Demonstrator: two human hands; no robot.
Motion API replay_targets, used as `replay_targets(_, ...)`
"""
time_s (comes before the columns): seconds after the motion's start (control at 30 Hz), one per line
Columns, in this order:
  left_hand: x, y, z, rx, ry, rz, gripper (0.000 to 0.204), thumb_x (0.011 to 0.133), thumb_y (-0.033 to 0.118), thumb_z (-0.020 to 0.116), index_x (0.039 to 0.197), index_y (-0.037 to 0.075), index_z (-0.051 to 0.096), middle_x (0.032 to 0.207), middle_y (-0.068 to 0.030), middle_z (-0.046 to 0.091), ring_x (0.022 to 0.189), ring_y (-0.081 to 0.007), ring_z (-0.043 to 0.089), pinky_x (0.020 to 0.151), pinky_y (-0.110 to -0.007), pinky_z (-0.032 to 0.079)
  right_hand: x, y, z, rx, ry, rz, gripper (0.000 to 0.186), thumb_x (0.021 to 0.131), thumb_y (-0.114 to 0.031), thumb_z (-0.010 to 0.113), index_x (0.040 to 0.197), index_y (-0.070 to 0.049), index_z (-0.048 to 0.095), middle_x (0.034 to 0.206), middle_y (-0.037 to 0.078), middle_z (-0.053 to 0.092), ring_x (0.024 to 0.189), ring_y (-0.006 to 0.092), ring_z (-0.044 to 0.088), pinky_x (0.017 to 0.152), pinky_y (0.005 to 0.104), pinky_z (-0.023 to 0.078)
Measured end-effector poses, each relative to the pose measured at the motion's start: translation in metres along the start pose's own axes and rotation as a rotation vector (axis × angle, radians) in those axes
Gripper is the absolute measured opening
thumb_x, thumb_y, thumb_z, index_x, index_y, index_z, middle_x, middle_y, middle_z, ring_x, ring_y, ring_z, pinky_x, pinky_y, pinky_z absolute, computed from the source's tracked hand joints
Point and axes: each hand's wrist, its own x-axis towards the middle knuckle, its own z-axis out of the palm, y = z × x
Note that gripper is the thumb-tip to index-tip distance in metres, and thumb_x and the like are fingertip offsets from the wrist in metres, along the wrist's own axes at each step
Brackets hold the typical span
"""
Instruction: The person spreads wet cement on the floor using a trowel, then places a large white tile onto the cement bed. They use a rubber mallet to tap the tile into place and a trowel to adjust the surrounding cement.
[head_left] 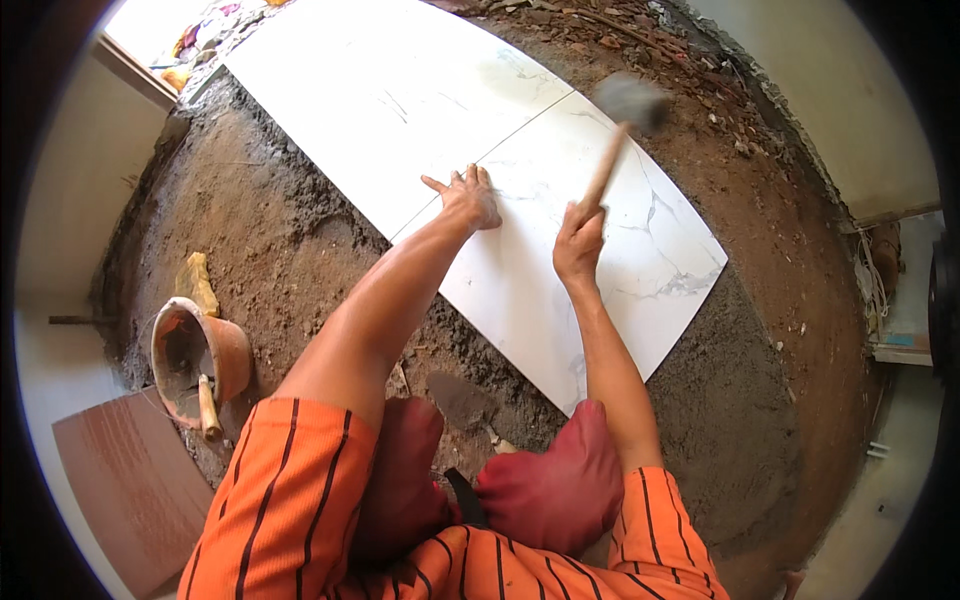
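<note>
My left hand [468,198] lies with spread fingers on a white marbled tile [640,280], close to its joint with a second white tile [400,80] farther off. Wrapped round a wooden handle, my right hand [580,243] grips a mallet [605,168]. The mallet's grey head is smeared by motion near the tile's far right edge; whether it touches the tile I cannot tell. Wet grey mortar [735,400] shows beyond the tile's right end. By my knees lies a trowel [462,402], its handle toward me.
To my left, an orange bucket [232,355] leans with a wooden-handled tool in it. A yellow sponge-like piece [200,283] sits behind it, and a reddish-brown board [130,490] lies nearer. Rubble [620,45] lines the far wall. Brown soil [270,210] borders the tiles.
</note>
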Motion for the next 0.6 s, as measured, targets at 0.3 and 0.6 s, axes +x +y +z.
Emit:
replay_targets(0.3, 0.032, -0.096, -0.002, 0.302, -0.010, 0.369, 0.089, 0.075, 0.030, 0.076, 0.149, 0.027, 0.026, 0.156, 0.0000, 0.023, 0.143, -0.0319, 0.018, 0.107, -0.075, 0.014, -0.042, -0.111, -0.083, 0.566, -0.139, -0.039, 0.027, 0.100, -0.031, 0.043, 0.099, -0.004, 0.042, 0.068, -0.001, 0.043, 0.052, 0.0037, 0.041, 0.043, 0.0179, 0.038)
replay_targets(0.6, 0.024, -0.093, -0.011, 0.317, -0.036, 0.303, 0.092, 0.075, 0.028, 0.076, 0.149, 0.034, 0.022, 0.156, -0.0013, 0.021, 0.145, -0.0334, 0.010, 0.106, -0.076, 0.012, -0.087, -0.038, -0.045, 0.300, -0.493, 0.365, 0.026, 0.103, -0.030, 0.039, 0.099, -0.005, 0.044, 0.067, -0.003, 0.043, 0.041, 0.0055, 0.039, 0.035, 0.0195, 0.037)
